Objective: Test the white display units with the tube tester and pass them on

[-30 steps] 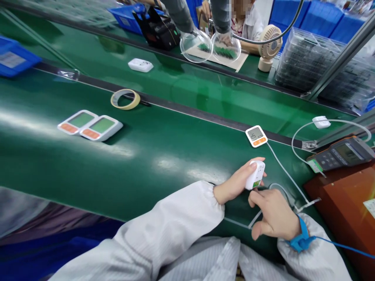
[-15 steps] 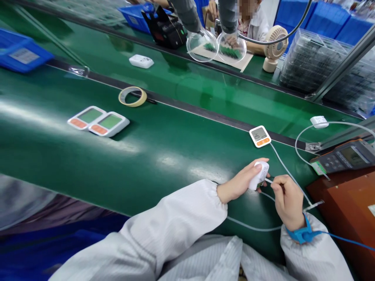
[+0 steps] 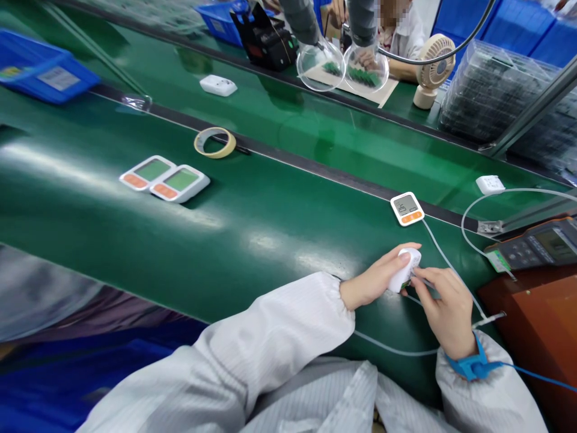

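Unit, white plastic, small: tilting above the green surface, its casing lying within the curled fingers of my left hand, which are closing around it. Thumb and forefinger of my right hand: pinching nearly shut at its side, gripping a thin tube. Whether the tube is seating fully in the unit, I cannot tell.

Connected: one white-and-orange monitor, showing dark digits, a pale hose running from its lower corner.

No hose visible: two monitors, lying face up, touching, their green screens showing no digits I am able to read; one white device beyond the dark rail; another white device near the handheld meter.

Containers: blue bin, far left, bearing a white label, holding something yellow-green; second blue bin, far side, contents I cannot tell; clear trays, standing stacked, dark contents showing indistinctly; more blue bins behind. Green pieces are lying on a pale mat before a co-worker.
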`<move>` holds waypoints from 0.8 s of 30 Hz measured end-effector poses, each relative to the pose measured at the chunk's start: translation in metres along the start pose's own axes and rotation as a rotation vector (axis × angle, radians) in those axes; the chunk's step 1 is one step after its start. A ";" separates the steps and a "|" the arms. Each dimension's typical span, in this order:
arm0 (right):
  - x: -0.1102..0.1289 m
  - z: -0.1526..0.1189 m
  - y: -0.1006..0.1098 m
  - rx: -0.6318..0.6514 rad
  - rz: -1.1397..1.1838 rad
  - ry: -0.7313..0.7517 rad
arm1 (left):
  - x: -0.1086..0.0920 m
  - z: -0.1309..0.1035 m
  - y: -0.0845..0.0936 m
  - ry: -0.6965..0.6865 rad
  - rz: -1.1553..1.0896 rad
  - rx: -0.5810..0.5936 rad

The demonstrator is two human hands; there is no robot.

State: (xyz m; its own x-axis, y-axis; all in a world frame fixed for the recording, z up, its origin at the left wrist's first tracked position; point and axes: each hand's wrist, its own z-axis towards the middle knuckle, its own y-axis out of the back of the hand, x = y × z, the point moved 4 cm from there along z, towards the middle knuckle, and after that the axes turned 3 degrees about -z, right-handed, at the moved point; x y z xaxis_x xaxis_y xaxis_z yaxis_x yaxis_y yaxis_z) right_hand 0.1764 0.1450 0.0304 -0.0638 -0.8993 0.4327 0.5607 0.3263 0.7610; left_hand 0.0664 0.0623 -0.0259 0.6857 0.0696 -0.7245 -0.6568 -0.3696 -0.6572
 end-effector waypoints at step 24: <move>0.002 0.004 -0.003 0.079 0.151 -0.061 | -0.001 -0.007 -0.005 -0.083 0.308 0.035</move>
State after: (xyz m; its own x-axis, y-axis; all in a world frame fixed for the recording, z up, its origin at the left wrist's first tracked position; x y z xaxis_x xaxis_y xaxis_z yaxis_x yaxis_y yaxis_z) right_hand 0.1710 0.1430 0.0313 -0.0354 -0.8199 0.5714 0.5013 0.4801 0.7199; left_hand 0.0707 0.0578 -0.0206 0.4261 0.0356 -0.9040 -0.8408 -0.3531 -0.4103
